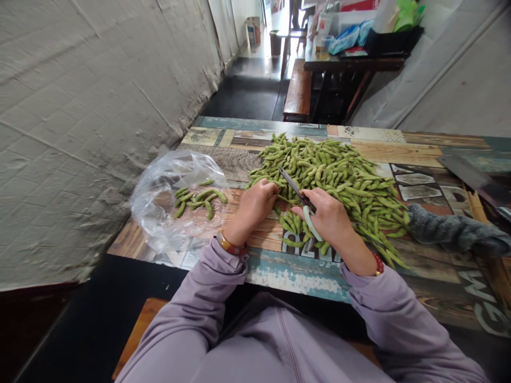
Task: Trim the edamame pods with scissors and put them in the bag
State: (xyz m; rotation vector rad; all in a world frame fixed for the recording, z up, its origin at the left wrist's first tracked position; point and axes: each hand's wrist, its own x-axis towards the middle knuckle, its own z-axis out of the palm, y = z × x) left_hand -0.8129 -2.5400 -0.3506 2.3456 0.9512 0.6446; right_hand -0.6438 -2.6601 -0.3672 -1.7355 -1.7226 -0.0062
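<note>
A large heap of green edamame pods (pixel 331 165) covers the middle of the patterned table (pixel 275 266). My right hand (pixel 329 215) is closed around a pair of scissors (pixel 307 210) with pale green handles, their dark blades pointing up and left over the heap. Just left of the blades, my left hand (pixel 260 201) is closed in a pinch on an edamame pod (pixel 284 200), which reaches toward the scissors. Farther left lies a clear plastic bag (pixel 159 165), with several loose pods (pixel 199 199) on it.
On the right, a grey fuzzy roll (pixel 455 229) lies beside the heap, and a wide-bladed knife (pixel 475 178) rests behind it. A white covered wall (pixel 99 106) borders the left. Beyond stand a wooden bench (pixel 298 88) and another table (pixel 355 63) loaded with packages.
</note>
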